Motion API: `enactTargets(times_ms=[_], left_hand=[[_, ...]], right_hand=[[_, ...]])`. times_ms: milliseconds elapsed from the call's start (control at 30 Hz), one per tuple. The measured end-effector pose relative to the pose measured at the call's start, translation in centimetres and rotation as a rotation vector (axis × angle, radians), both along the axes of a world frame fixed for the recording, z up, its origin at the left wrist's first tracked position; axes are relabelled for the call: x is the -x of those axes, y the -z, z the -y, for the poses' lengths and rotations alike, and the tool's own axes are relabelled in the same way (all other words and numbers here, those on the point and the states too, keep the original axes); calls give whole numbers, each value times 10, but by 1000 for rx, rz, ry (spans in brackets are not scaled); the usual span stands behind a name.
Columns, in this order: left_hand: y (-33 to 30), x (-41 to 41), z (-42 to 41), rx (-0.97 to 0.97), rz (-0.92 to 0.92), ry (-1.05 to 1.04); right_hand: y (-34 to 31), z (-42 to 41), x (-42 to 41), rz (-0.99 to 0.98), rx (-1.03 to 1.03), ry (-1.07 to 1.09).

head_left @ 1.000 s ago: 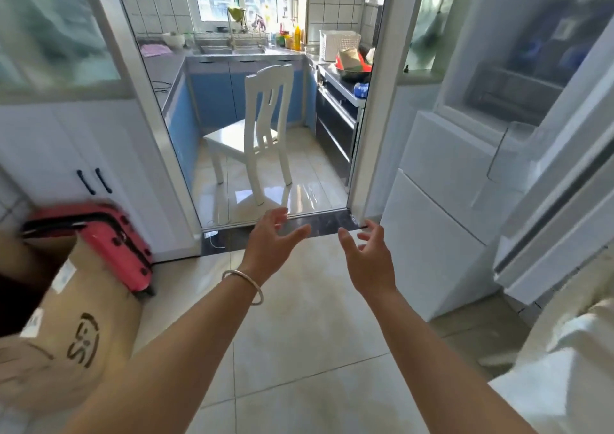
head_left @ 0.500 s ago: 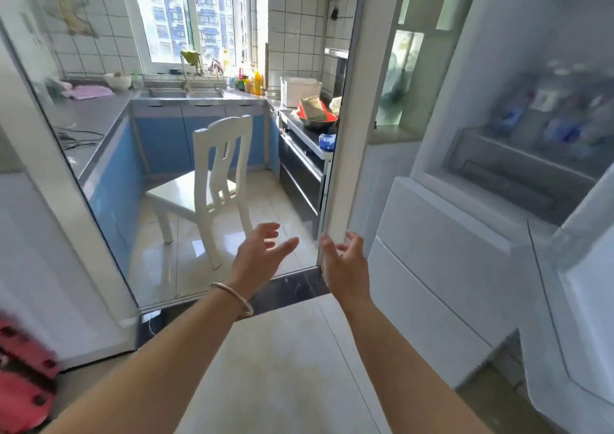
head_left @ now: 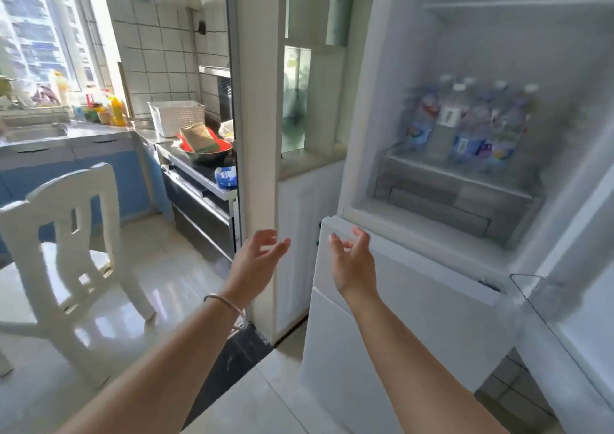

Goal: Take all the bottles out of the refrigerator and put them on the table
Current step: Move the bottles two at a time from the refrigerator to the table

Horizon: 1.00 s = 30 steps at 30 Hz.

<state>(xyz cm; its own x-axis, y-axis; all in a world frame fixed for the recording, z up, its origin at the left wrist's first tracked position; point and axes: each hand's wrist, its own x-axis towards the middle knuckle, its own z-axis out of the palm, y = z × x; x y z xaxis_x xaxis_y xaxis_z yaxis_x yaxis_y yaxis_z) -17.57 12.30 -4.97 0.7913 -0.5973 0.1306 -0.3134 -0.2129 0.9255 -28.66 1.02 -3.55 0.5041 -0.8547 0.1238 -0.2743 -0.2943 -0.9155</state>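
Evidently nothing is being carried yet: the left hand (head_left: 255, 261) and right hand (head_left: 354, 262) are being held out empty, fingers apart. The bottles (head_left: 465, 124) are being kept clustered on a shelf inside the open refrigerator (head_left: 398, 68); no table is being shown.

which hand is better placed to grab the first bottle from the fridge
Probably the right hand. It is empty, open, and already in front of the open refrigerator, on the same side as the bottles on the shelf. The left hand, also empty, is over by the doorframe.
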Motion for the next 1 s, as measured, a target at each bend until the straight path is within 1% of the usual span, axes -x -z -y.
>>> enactTargets(times_ms=[167,300,500,633,833,1000], left_hand=[[-12,-57,94,23,-60,235],[-20,-88,161,22,-65,342],[-26,-86,248,59,-43,552],[-33,-80,308,82,-66,611],[-48,-70,409,114,-64,658],[-73,-47,498,166,-104,679]], right_hand=[[-9,64,-34,30,19,235],[-15,108,-44,37,32,391],[-18,179,-42,58,58,581],[-21,232,-37,71,88,648],[-38,335,-31,126,130,708],[-65,421,-13,223,225,774]])
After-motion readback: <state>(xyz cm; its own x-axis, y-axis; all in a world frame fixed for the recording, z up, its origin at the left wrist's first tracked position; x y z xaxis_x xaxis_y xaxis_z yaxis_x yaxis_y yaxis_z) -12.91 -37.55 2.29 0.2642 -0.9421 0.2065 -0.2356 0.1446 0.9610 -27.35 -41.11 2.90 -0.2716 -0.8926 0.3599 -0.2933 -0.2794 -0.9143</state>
